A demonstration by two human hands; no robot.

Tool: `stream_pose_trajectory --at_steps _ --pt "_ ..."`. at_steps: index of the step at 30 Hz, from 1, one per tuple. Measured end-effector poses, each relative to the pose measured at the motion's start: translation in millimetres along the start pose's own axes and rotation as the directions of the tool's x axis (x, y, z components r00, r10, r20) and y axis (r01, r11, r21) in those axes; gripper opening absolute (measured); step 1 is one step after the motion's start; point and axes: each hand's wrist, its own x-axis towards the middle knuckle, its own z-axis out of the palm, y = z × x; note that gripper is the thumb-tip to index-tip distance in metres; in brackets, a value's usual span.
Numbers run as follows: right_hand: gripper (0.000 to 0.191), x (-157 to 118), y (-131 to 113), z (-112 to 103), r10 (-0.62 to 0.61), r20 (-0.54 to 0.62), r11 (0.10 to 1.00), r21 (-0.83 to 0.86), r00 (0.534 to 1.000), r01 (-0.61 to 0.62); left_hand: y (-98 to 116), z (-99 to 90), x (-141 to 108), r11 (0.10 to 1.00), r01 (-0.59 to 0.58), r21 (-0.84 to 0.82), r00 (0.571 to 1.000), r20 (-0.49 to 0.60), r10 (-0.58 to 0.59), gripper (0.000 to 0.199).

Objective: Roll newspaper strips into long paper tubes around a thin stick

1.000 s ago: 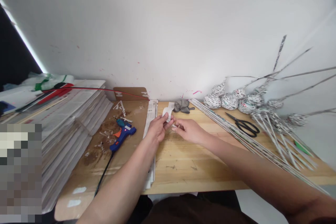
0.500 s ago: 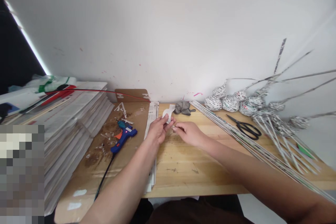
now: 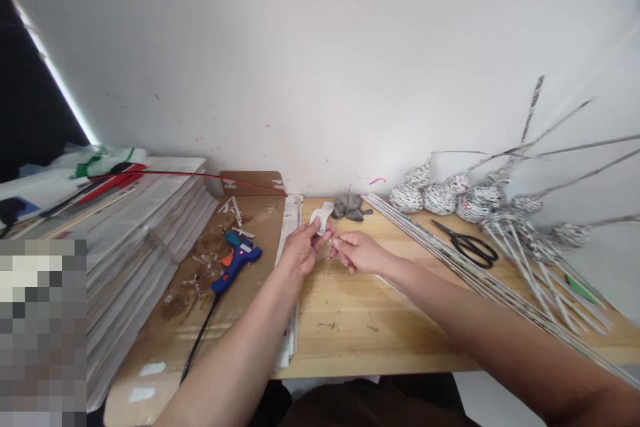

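Note:
My left hand [image 3: 303, 245] is closed on a curled white paper strip [image 3: 323, 215], whose loose upper end stands up above the thumb. Close beside it, my right hand [image 3: 357, 252] pinches a thin pale end that leads toward the strip. A slim pale stick [image 3: 387, 282] shows just below my right wrist; whether it joins the strip is hidden by the hand. Behind the hands, a crumpled grey cloth-like bundle [image 3: 349, 207] lies against the wall.
A blue glue gun [image 3: 237, 263] lies on stained cardboard [image 3: 200, 327] at left, beside stacked newspapers [image 3: 150, 267]. Newspaper strips [image 3: 291, 220] lie left of my hands. On the right are long paper sticks [image 3: 450, 263], black scissors [image 3: 470, 248] and several woven paper balls [image 3: 440, 199].
The fingers of my right hand have shifted their pinch slightly and the hand has turned. A slim stick now shows below the right wrist. The left hand stays nearly in place.

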Motion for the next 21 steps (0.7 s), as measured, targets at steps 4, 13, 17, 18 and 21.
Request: stream_pose_trajectory --at_steps 4,13,17,18,21 --pt "0.039 7 6 -6 0.035 0.164 0.941 0.326 0.986 -0.088 0 1.7 -2 1.0 0.002 -0.02 1.0 0.014 -0.002 0.001" --pt "0.039 -15 8 -2 -0.174 -0.101 0.966 -0.212 0.98 0.15 6 0.5 1 0.999 -0.028 -0.031 0.999 -0.047 0.027 0.009" --pt "0.039 -31 13 -2 -0.194 -0.136 0.946 -0.287 0.971 0.149 6 0.2 1 0.999 -0.01 -0.041 0.998 -0.057 0.007 0.008" --pt "0.042 -34 13 -3 -0.107 -0.068 0.982 -0.163 0.992 0.095 5 0.4 0 0.999 -0.001 -0.05 0.998 -0.061 -0.002 0.008" --pt "0.049 -41 9 -9 0.082 0.185 0.969 0.217 0.979 -0.122 6 1.6 0 0.997 0.016 -0.07 0.998 -0.066 -0.021 0.01"
